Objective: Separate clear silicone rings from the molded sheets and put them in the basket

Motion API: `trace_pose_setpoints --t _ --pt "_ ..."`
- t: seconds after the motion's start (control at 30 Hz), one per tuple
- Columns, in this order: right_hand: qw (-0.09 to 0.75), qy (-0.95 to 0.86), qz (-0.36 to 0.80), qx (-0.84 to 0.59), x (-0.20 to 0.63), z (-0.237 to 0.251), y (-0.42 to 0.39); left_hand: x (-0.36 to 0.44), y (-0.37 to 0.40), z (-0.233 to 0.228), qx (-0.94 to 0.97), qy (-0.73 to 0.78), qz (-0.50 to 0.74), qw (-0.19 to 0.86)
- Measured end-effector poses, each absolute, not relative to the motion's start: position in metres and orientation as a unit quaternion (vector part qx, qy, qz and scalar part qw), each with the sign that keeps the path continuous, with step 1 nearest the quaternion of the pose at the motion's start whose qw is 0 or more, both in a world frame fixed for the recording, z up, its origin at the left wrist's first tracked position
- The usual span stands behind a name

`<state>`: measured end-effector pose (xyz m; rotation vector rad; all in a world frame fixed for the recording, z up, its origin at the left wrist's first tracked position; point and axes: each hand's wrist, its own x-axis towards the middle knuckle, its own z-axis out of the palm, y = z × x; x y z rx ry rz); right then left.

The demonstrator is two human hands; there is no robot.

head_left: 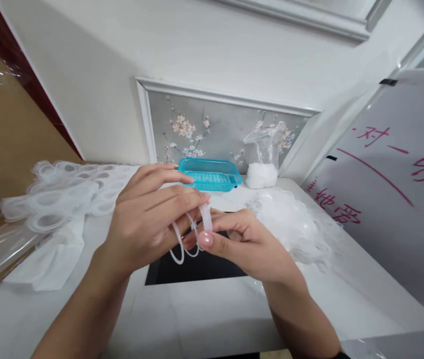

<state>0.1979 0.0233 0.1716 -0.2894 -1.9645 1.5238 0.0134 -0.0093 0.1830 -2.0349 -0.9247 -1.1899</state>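
My left hand (140,219) is curled over a translucent white plastic piece with thin loops (178,247) that hang below its fingers. The fingertips of this hand touch the top of a wider white band (206,218). From the right, my right hand (251,244) pinches that band with thumb and forefinger. Both hands are raised over a black mat (197,269). Whether the loops and the band are one piece I cannot tell, as fingers hide part of them.
Many white rings (66,199) lie heaped at the left beside white paper (53,254). A blue basket (212,185) and a clear bag of white material (262,167) stand by the wall. A whitish plastic pile (290,227) is at the right, near a whiteboard (391,164).
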Motion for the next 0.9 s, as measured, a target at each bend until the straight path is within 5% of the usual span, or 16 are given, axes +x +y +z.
trace_pose_setpoints --t 0.2,0.73,0.9 --pt "0.312 -0.738 0.591 -0.093 0.191 0.167 0.023 0.015 -0.011 0.183 -0.776 -0.345 -0.441 0.290" --pt "0.121 -0.796 0.591 -0.048 0.197 0.169 0.019 0.022 -0.017 0.187 -0.748 -0.411 -0.475 0.214" --pt "0.245 -0.724 0.642 -0.063 0.201 0.173 0.028 0.019 -0.031 0.194 -0.710 -0.319 -0.520 0.351"
